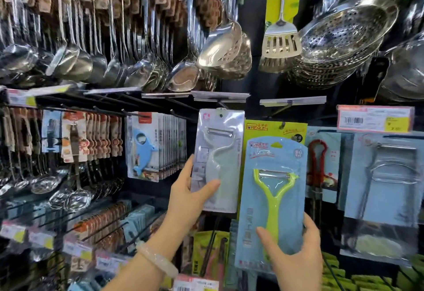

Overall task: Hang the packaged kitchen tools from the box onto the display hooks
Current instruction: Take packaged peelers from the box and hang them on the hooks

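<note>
Store display of hanging kitchen tools, seen from the head view. Entries run left to right.

1. Ladles (75, 58): steel, upper row, hung in dense ranks on the left. Not part of the step.
2. Shark opener packs (146, 148): blue shape on card, stacked on a middle-row hook, left of both hands.
3. Left hand (190, 196): bangle (158, 259) at the wrist. Thumb lies across the front of the pale peeler pack, fingers curl behind its left edge; it grips the pack low down.
4. Pale peeler pack (220, 159): clear blister, whitish peeler inside. Its top hang hole sits at the tip of a hook (221, 104) beneath a price rail. Whether the hole is already threaded cannot be told.
5. Yellow card (275, 127): already hanging on the next hook, partly covered by the green peeler pack.
6. Green peeler pack (273, 199): light-blue card, lime-green peeler. Held upright, in front of the yellow card, its hang hole below that hook and not on it.
7. Right hand (296, 254): grips the green peeler pack at its bottom, thumb on the front, fingers round the right edge.
8. Red tool pack (317, 164) and steel-tool pack (385, 176): hanging at right.
9. Strainers (344, 31): nested, upper right.

Box: not in view.

Step in hand, as judged: seating the pale peeler pack on its hook. Next move likely calls for pushing that pack back along the hook, letting go, then raising the green peeler pack until its hole meets a hook tip.
</note>
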Available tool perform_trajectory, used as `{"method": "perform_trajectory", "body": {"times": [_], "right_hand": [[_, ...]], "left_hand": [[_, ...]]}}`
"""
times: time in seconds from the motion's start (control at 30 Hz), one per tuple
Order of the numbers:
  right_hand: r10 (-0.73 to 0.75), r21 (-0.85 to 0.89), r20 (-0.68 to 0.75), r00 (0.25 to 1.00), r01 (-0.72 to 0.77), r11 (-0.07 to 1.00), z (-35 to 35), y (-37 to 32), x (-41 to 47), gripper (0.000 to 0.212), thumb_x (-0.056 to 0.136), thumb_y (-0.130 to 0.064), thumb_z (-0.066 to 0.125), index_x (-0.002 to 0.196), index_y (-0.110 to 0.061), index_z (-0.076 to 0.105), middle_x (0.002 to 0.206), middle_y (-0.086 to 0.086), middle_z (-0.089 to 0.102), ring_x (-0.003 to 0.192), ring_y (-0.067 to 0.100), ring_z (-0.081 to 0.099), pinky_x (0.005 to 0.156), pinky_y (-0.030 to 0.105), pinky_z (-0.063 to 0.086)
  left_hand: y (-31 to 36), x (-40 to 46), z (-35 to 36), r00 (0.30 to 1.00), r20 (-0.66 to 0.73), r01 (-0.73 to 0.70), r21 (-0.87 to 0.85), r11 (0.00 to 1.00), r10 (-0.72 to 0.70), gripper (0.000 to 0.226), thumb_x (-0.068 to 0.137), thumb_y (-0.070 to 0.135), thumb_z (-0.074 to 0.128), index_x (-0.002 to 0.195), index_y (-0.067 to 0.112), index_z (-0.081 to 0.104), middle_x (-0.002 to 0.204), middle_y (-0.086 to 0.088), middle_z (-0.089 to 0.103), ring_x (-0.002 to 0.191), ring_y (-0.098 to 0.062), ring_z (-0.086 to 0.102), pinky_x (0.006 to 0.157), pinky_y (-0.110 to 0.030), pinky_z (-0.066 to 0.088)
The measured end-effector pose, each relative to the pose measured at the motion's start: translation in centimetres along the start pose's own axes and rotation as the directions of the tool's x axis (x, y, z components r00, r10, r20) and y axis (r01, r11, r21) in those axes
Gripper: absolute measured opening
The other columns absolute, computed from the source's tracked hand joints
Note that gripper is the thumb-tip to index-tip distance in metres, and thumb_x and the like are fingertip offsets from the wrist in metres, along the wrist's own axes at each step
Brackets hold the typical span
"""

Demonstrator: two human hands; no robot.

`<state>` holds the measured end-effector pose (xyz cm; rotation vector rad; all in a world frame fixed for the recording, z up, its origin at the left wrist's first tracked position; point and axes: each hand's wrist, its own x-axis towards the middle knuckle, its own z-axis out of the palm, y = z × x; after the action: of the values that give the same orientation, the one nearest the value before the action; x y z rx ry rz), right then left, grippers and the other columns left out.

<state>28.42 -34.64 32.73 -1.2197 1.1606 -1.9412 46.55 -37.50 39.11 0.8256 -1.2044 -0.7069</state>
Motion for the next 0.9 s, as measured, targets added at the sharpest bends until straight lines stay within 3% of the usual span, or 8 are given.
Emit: {"method": "perform_trajectory", "body": {"times": [0.23,0.37,0.43,0.53,0.63,0.73,0.9], "right_hand": [[0.002,-0.021,-0.004,1.0,-0.002,1.0,0.4,0.3,-0.1,0.088,0.053,-0.015,0.091,0.128,-0.027,0.046,0.113,-0.009,0.056,0.105,0.017,0.055,0.094,0.038,0.045],[-0.012,-0.044,0.012,1.0,0.012,0.999,0.7,0.8,-0.1,0.088,0.051,-0.017,0.092,0.126,-0.029,0.046,0.109,-0.017,0.058,0.105,0.018,0.058,0.095,0.045,0.047],[-0.022,-0.046,0.029,0.999,0.023,0.999,0.7,0.9,-0.1,0.087,0.052,-0.018,0.091,0.125,-0.031,0.046,0.109,-0.022,0.055,0.105,0.018,0.058,0.094,0.045,0.047],[-0.031,-0.035,0.069,0.997,0.034,0.999,0.6,0.7,0.0,0.086,0.055,-0.017,0.09,0.126,-0.031,0.044,0.11,-0.022,0.054,0.105,0.015,0.057,0.092,0.039,0.047],[-0.03,-0.015,0.093,0.995,0.031,0.999,0.5,0.4,0.0,0.081,0.058,-0.015,0.089,0.122,-0.035,0.042,0.107,-0.024,0.053,0.101,0.01,0.056,0.086,0.03,0.045],[-0.03,-0.022,0.114,0.993,0.032,0.999,0.5,0.4,0.0,0.08,0.059,-0.016,0.088,0.117,-0.041,0.039,0.108,-0.025,0.053,0.102,0.006,0.055,0.085,0.027,0.043],[-0.026,-0.058,0.137,0.99,0.034,0.998,0.5,0.8,-0.2,0.086,0.056,-0.024,0.09,0.123,-0.043,0.039,0.117,-0.02,0.054,0.109,0.01,0.055,0.095,0.037,0.047]], "left_hand": [[-0.6,1.0,0.1,1.0,0.005,-0.017,0.044,0.999,0.017,0.084,0.077,0.018,0.076,0.146,0.032,0.03,0.147,0.006,0.042,0.135,-0.014,0.04,0.111,-0.043,0.036],[-1.0,1.2,-0.1,1.0,0.002,-0.004,0.035,0.999,0.004,0.085,0.076,0.016,0.077,0.147,0.029,0.03,0.147,0.005,0.042,0.135,-0.012,0.039,0.111,-0.043,0.036],[-1.1,1.2,-0.2,1.0,-0.004,0.015,0.032,0.999,-0.015,0.092,0.071,0.024,0.082,0.147,0.027,0.03,0.145,0.006,0.044,0.133,-0.013,0.043,0.11,-0.044,0.038],[-1.5,1.2,-0.3,0.999,0.0,0.041,0.031,0.999,-0.041,0.1,0.063,0.038,0.084,0.147,0.028,0.031,0.142,0.007,0.047,0.129,-0.016,0.048,0.107,-0.045,0.041],[-2.0,1.6,-0.1,0.998,0.008,0.055,0.061,0.997,-0.055,0.086,0.077,0.023,0.078,0.148,0.028,0.029,0.146,0.006,0.043,0.132,-0.015,0.044,0.108,-0.043,0.04],[-2.2,1.8,0.2,0.995,0.024,0.093,0.196,0.976,-0.099,0.082,0.082,0.027,0.072,0.149,0.028,0.024,0.141,-0.003,0.048,0.128,-0.02,0.048,0.105,-0.04,0.042],[-2.0,-0.3,0.6,0.997,-0.047,0.078,0.423,0.903,-0.064,0.065,0.091,0.036,0.058,0.148,0.022,0.028,0.142,-0.001,0.034,0.131,-0.016,0.038,0.102,-0.024,0.03]]}}
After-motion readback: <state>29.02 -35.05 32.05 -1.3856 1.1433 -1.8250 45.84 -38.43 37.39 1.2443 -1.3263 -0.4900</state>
